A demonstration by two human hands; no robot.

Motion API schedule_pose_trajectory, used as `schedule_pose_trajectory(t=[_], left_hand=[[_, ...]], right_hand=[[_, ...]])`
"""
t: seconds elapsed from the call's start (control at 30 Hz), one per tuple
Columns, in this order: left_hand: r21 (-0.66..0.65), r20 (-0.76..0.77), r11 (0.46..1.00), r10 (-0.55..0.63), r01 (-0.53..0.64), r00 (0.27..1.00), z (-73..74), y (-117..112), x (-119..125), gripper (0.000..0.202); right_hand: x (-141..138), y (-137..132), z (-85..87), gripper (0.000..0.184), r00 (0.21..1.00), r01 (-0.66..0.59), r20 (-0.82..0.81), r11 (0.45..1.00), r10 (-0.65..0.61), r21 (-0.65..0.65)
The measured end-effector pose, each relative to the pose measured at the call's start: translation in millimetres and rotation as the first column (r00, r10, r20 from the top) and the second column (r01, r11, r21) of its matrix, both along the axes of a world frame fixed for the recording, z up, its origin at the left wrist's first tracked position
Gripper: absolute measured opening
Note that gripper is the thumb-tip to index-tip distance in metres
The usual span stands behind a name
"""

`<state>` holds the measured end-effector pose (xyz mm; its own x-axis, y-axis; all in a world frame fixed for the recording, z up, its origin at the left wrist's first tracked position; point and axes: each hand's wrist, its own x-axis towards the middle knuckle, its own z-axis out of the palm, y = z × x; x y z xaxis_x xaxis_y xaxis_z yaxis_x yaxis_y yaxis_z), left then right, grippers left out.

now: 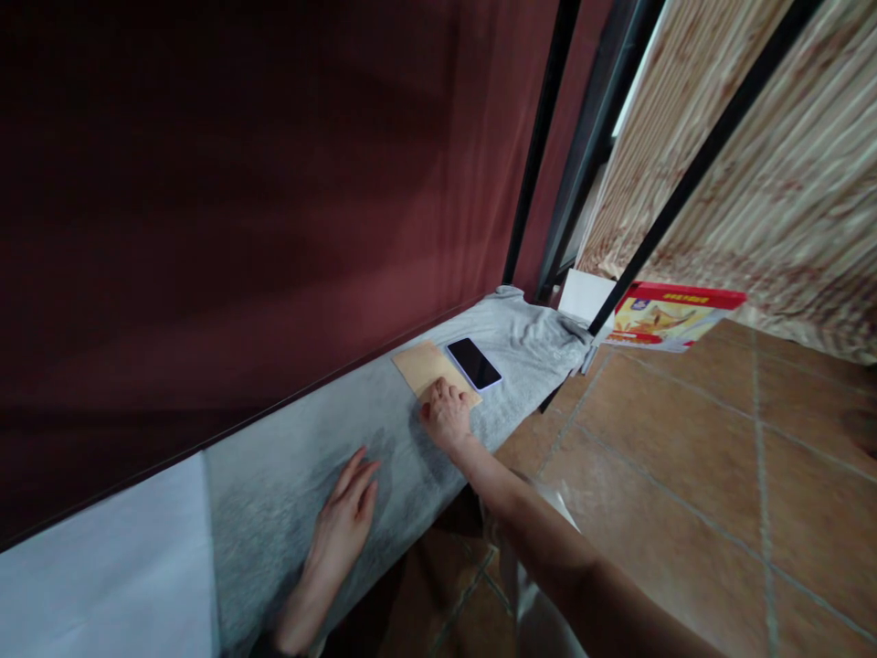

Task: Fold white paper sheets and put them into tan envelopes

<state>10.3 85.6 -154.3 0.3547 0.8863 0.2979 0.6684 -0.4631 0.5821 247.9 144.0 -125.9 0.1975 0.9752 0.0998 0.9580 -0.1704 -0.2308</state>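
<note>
My right hand (448, 413) rests on the near end of a tan paper piece (423, 364), perhaps an envelope, its fingers curled down against it. Whether the fingertips pinch the paper's edge is hidden. Just beyond the paper lies a smartphone (475, 363) with a dark screen and a pale rim, flat on the grey cloth (274, 457). Over the cloth to the left, my left hand (346, 516) hovers or lightly rests with its fingers apart, holding nothing.
A white sheet (110, 567) covers the shelf's left end. A dark red panel (274, 183) rises behind. Black poles (699, 174) stand at the right end, near a red and yellow box (675, 315) and a patterned curtain (754, 164). Brown tiles (671, 457) form the floor.
</note>
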Motion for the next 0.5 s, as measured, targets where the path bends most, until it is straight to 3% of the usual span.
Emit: schedule_pose_trajectory(t=[0.17,0.27,0.4,0.5], left_hand=[[0.036,-0.019,0.998,0.059,-0.058,0.998,3.0,5.6,-12.0,0.038],[0.088,-0.079,0.976,0.205,-0.198,0.975,13.6,7.0,-30.0,0.043],[0.088,-0.284,0.868,0.492,-0.489,0.823,28.3,-0.9,-67.7,0.06],[-0.005,-0.414,0.748,0.603,-0.664,0.682,34.5,-8.8,-99.5,0.074]], right_hand=[[-2.5,-1.9,4.8,0.044,1.0,-0.024,-0.014,1.0,0.023,-0.002],[-11.9,-5.9,5.4,0.045,0.991,-0.117,-0.055,0.993,0.119,0.031],[-37.2,-16.1,-0.5,0.044,0.943,-0.287,-0.166,0.957,0.289,0.031],[-57.3,-25.7,-5.9,0.044,0.903,-0.385,-0.198,0.923,0.382,0.025]])
